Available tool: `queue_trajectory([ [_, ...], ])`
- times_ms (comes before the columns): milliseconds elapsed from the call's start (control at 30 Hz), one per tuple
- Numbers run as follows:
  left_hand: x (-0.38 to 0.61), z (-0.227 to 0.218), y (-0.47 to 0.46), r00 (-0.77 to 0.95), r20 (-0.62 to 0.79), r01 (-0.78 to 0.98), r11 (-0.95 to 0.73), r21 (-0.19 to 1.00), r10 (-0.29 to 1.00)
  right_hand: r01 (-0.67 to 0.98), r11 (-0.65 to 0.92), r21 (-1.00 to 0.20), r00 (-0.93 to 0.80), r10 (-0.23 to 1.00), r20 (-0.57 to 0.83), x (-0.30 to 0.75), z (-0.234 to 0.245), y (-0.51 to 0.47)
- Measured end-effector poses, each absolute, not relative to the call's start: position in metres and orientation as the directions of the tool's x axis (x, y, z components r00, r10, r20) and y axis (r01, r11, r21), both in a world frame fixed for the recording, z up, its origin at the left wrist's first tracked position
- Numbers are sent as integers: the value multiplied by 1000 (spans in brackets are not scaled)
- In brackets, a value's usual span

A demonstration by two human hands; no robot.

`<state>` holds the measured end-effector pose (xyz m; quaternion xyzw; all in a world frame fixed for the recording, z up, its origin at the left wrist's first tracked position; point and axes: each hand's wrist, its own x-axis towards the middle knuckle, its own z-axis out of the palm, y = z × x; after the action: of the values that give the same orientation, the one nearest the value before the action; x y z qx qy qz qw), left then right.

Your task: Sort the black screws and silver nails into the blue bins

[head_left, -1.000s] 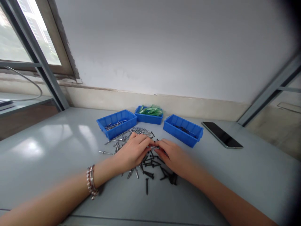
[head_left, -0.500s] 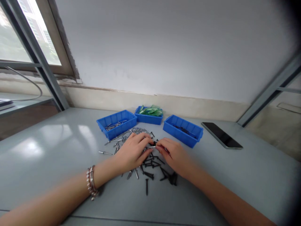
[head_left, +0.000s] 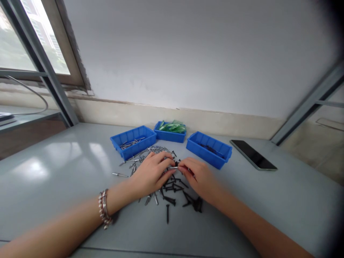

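Observation:
A small silver pop rivet (head_left: 173, 167) spans the gap between my two hands above the pile. The thumb and fingers of my left hand (head_left: 153, 171) close around one end of it. My right hand (head_left: 199, 177) pinches the other end. Under and around my hands lie silver pop rivets (head_left: 120, 175), mostly to the left, and black screws (head_left: 170, 200), mostly in the middle and to the right. One black screw (head_left: 167, 214) lies apart, nearer the front edge. My palms hide part of the mixed pile.
Behind the pile stand three blue bins: the left bin (head_left: 126, 154) contains silver rivets, the middle bin (head_left: 170, 136) green plastic pieces, the right bin (head_left: 203, 154) black screws. A phone (head_left: 254, 155) lies at the right. Metal posts (head_left: 57, 95) rise at both sides before the wall.

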<state>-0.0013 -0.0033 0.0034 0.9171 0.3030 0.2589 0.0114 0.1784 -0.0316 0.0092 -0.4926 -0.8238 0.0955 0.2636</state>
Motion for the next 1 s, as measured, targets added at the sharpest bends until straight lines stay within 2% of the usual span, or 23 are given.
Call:
queue_trajectory([
  [400,-2,3,-3,673,502,546,-823,160,544,744,492,-453,-361,865,348,178,8,-32],
  [1000,-2,0,-2,649,536,539,-824,178,540,734,536,-417,-406,839,363,178,7,-32],
])
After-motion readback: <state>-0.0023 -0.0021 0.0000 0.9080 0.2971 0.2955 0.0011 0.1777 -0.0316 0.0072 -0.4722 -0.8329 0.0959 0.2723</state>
